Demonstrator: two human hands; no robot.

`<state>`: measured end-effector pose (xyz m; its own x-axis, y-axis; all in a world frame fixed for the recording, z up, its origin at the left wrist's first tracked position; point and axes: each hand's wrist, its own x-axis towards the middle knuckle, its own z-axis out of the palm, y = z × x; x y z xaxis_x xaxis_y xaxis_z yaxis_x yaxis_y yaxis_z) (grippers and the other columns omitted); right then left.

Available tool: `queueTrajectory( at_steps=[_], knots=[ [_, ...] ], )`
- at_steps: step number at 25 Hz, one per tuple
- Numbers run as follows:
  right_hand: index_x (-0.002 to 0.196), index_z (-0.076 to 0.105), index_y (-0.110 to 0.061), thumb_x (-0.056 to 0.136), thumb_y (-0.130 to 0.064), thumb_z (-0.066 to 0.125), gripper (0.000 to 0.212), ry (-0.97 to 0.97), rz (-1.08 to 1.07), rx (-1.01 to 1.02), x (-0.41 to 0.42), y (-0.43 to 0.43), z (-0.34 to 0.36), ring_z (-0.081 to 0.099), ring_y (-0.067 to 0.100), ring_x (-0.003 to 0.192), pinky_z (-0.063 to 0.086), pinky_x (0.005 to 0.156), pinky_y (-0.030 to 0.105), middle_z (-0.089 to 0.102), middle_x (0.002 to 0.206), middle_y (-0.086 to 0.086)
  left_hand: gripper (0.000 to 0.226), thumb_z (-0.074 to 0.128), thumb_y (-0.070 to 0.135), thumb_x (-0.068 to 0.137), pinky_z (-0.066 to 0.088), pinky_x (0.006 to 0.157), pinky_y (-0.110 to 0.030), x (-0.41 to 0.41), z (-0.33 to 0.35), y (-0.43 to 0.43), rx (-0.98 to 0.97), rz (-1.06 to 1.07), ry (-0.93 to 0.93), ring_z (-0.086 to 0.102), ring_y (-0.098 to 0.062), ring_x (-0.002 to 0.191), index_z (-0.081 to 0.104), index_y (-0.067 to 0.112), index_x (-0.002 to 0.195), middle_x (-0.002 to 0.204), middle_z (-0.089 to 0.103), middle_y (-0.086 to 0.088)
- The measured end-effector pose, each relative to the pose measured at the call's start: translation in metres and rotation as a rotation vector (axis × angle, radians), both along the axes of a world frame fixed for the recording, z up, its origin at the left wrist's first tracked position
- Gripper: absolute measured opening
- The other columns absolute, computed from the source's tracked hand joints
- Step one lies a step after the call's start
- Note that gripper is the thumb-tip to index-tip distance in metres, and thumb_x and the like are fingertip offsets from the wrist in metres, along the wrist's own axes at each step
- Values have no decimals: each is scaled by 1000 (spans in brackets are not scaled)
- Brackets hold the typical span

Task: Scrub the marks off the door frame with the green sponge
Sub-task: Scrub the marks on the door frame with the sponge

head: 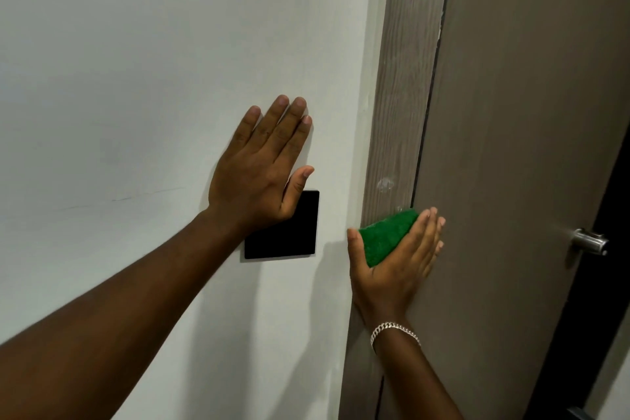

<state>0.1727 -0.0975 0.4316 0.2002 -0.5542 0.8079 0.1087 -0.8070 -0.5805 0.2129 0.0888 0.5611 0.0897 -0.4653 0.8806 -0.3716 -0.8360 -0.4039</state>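
My right hand (397,266) holds the green sponge (387,235) between thumb and fingers and presses it against the grey-brown wood-grain door frame (404,78). A whitish smudge (385,185) sits on the frame just above the sponge. More pale flecks run along the frame's inner edge (439,27) higher up. My left hand (262,167) lies flat on the white wall with fingers together, holding nothing, its heel over the top left corner of a black square plate.
A black square wall plate (284,228) is mounted on the white wall (136,78) left of the frame. The brown door (528,112) is right of the frame, with a metal handle (589,241) at mid height. A bracelet (393,331) circles my right wrist.
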Motion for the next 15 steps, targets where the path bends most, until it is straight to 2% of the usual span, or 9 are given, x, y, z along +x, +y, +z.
queueTrajectory(
  at_steps=[2,3,6,7,10,13,15],
  knots=[
    [154,12,-7,81,-78,39,105,-30,-11,132,4,5,15,7,24,155,12,125,53,17,164,12,64,20,43,98,18,122,-47,0,-1,0,-1,1,3,21,-30,148,29,7,149,159,27,-15],
    [154,12,-8,81,-78,37,104,-32,-22,135,5,6,18,7,24,155,12,125,53,17,164,12,64,20,43,98,18,122,-47,0,-1,-1,-4,-2,2,21,-30,148,29,7,149,159,27,-15],
    [153,14,-5,82,-76,38,103,-1,-6,-30,1,0,7,7,25,154,7,127,46,18,164,14,64,21,43,98,18,122,-47,0,0,-2,-10,-6,7,21,-30,149,28,6,150,159,27,-15],
    [153,15,-4,82,-76,39,104,-2,7,-16,2,-3,7,9,25,154,7,127,46,19,163,14,64,22,42,98,18,122,-47,0,0,-2,-11,-5,7,21,-30,149,27,6,150,159,27,-15],
    [153,17,-7,83,-76,38,100,-40,-28,151,5,6,19,11,24,154,13,125,52,23,163,11,64,22,42,97,16,122,-46,0,0,0,-11,-6,15,21,-29,149,26,6,150,159,26,-15],
    [152,17,-5,85,-72,39,98,-31,-34,-24,1,9,11,12,25,154,7,127,45,21,163,13,65,21,42,97,16,122,-47,-1,-1,-2,-12,-6,35,19,-29,149,25,6,150,160,25,-15],
    [153,16,-6,84,-73,40,99,-28,-22,4,3,9,14,12,25,154,9,127,47,19,164,12,65,20,43,97,17,122,-47,-2,-1,-2,-16,-4,39,20,-29,149,25,6,150,160,25,-15]
  ],
)
